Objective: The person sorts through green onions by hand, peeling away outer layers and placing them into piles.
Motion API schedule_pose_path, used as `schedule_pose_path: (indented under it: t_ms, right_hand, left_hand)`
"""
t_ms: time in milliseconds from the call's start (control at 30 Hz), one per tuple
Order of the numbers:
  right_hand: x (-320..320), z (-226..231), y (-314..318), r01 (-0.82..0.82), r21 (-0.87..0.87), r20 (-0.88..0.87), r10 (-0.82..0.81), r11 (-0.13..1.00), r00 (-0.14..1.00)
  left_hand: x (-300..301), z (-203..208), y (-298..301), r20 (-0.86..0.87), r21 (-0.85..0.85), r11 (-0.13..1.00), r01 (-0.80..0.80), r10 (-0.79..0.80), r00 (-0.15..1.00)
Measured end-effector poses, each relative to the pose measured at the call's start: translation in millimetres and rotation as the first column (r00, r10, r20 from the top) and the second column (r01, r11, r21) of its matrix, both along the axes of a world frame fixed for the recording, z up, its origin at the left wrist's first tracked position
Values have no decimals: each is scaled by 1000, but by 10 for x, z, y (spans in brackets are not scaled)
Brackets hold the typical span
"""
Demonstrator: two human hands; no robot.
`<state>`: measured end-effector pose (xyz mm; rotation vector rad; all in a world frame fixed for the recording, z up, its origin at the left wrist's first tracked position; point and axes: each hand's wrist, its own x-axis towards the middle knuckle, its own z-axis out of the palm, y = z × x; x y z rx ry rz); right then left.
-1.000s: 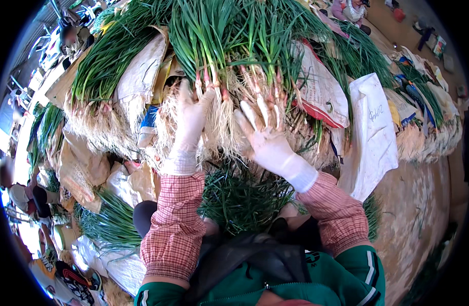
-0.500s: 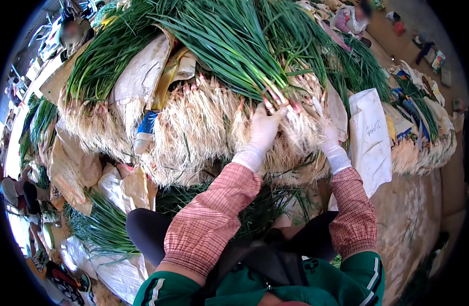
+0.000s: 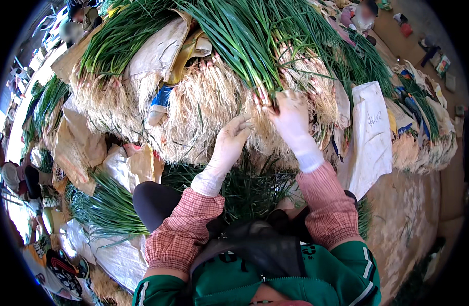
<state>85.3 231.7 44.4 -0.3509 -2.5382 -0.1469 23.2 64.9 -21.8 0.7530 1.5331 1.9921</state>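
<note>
Nearest to me, the person sat in a dark-green zip jacket with white sleeve stripes [image 3: 301, 273], a loose tangle of dark-green cut leaves [image 3: 244, 196] lying beyond the lap, and a long sheaf of green leaves [image 3: 112, 206] rested to the left on white sheeting [image 3: 119, 257]. Both forearms wore red-and-white checked cloth sleeve covers [image 3: 181, 229]. The left hand [image 3: 230, 138], in a thin white glove, hung just short of the heap's near edge, its fingers loosely bent, thumb apart, gripping nothing. The right hand [image 3: 290, 115], gloved the same way, was at the stem bases of a bunch of long green onions with pinkish-white ends [image 3: 260, 86]; its fingers were curled, though I couldn't tell whether they had closed on the stems. That bunch lay toward the middle of the heap's near edge, leaves running away from the person. To its left, a thick fringe of pale, stringy roots [image 3: 199, 115] hung over the same edge, beside a tan woven sack [image 3: 160, 48]. A white sheet with handwriting [image 3: 368, 137] draped off the heap's right end. Farther off, at upper right, another person [image 3: 361, 20] was beside the heap.
</note>
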Motion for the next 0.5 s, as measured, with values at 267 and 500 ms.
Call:
schedule_pose_path:
  t_ms: [267,500]
  right_hand:
    - [237,531,271,-476,-874,-480,-15,92,877]
    - [528,34,-10,-499,-777,-605,-236,385,760]
  left_hand:
    - [-49,505,-315,261,81,994,75,-94,961]
    - [-232,296,-170,229,-115,993,21,6,973]
